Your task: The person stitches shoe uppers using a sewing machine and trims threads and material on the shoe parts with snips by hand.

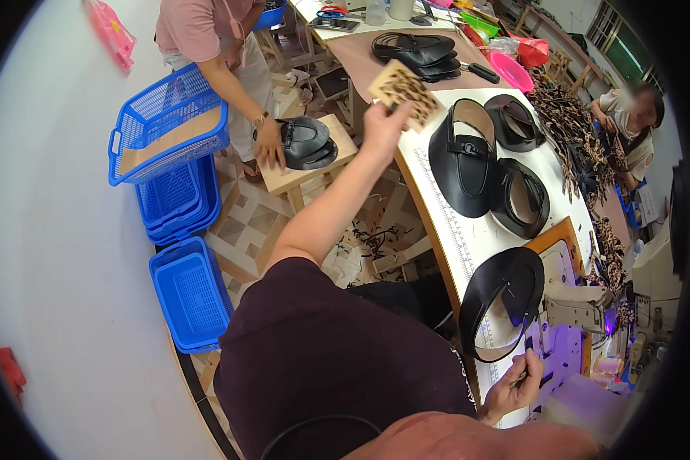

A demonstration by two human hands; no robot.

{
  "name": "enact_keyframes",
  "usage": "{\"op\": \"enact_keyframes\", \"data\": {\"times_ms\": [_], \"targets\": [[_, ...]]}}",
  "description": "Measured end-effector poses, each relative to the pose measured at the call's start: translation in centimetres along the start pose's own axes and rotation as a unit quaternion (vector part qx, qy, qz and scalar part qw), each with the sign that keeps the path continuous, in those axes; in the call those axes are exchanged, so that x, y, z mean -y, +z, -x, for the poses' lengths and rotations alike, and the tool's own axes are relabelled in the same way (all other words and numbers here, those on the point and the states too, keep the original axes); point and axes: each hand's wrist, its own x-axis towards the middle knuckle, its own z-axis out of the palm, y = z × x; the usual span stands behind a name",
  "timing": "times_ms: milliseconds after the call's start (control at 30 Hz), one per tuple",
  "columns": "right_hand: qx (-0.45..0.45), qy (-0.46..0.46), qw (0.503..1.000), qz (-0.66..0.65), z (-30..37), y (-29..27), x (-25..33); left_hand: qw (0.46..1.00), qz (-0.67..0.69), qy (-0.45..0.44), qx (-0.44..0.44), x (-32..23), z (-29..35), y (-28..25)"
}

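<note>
My left hand (383,132) is raised at the table's left edge, its fingers closed on a flat tan piece with dark leopard spots (410,92). Low on the right, the fingertips of my right hand (514,389) are pinched together around a small dark thing too small to name. Just beyond that hand, a black leather shoe upper (475,295) lies beside the sewing machine (579,307). Farther up the white table (456,245) are a large black upper with a buckle strap (468,172) and two curved black uppers (520,126), (530,201).
A pile of leopard-print strips (563,126) runs along the table's far right side. At upper left, a co-worker's hand (270,146) rests on a wooden stool (337,161) by stacked black uppers (307,142). Blue baskets (192,291) stand at left. Another person (629,126) sits at right.
</note>
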Motion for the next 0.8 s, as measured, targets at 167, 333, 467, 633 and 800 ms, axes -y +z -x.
{"op": "enact_keyframes", "data": {"times_ms": [167, 333, 467, 633, 800], "targets": [[0.002, 0.005, 1.0, 0.0, 0.1, -0.2, -0.5, 0.995, -0.024, -0.018, 0.098, 4.2, 0.3, 3.7], [0.0, 0.016, 1.0, 0.003, 0.0, -0.7, -0.8, 0.996, -0.047, 0.006, 0.076, 7.5, 0.9, 4.6], [-0.021, 0.012, 1.0, 0.002, 0.0, -1.2, -1.1, 0.985, 0.095, 0.072, 0.122, 1.7, 7.1, 7.7], [-0.112, 0.054, 0.989, -0.078, 1.0, -0.7, -1.7, 0.883, 0.065, 0.148, 0.44, -3.8, 18.5, 11.0], [0.003, 0.073, 0.992, -0.098, 2.6, -2.9, -1.3, 0.784, 0.159, 0.215, 0.56, -3.1, 25.4, 13.4]]}}
